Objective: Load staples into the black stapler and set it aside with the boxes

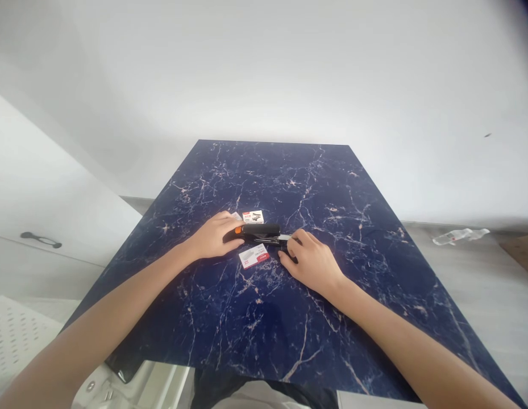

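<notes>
A black stapler (260, 230) with an orange patch at its left end lies across the middle of the dark blue marbled table (264, 329). My left hand (216, 234) is closed around that left end, thumb in front. At the other end, a metal strip juts out of the stapler, and my right hand (310, 255) has its bent fingers on it. Whether those fingertips also hold something small is hidden. A white and red staple box (253, 257) sits just in front of the stapler. Behind it stands another small box (252, 216), partly covered.
Against a white wall (272, 68) stands the table's far edge. A cabinet with a dark handle (41, 240) is at the left. Clear plastic bottles (460, 236) lie on the floor at the right, near a brown board (522, 253). A white perforated seat (16, 335) shows lower left.
</notes>
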`<state>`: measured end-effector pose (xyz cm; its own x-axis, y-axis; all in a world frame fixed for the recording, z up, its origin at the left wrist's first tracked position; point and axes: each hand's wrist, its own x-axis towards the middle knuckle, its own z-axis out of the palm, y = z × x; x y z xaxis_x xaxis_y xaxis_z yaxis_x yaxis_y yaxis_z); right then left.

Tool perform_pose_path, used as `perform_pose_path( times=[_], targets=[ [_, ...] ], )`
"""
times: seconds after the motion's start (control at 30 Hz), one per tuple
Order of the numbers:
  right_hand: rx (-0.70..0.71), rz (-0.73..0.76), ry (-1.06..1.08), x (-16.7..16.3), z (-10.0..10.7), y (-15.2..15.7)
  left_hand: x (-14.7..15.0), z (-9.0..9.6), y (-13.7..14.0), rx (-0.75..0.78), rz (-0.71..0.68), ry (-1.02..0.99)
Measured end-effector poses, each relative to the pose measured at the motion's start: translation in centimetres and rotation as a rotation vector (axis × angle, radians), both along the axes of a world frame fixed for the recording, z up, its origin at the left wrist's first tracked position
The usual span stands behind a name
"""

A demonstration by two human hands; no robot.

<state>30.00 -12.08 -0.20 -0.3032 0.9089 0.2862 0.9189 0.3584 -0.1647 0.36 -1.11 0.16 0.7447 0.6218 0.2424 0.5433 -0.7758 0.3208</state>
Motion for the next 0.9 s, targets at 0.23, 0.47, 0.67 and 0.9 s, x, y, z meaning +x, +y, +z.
perform_pose_path(
  times=[0.23, 0.47, 0.67, 0.9],
  targets=[
    [-0.042, 0.142, -0.030, -0.3, 0.1, -0.4, -0.1, -0.2, 0.2, 0.000, -0.002, -0.021],
    [-0.099, 0.239, -0.058, -0.7, 0.9, -0.5, 0.1, -0.2, 0.3, 0.033, 0.008, -0.032],
    [-0.104, 0.256, -0.088, -1.5, 1.2, -0.4, 0.1, -0.4, 0.2, 0.037, 0.014, -0.039],
    [-0.111, 0.273, 0.001, -1.6, 1.0, -0.5, 0.1, -0.3, 0.2, 0.047, 0.023, -0.061]
  ],
)
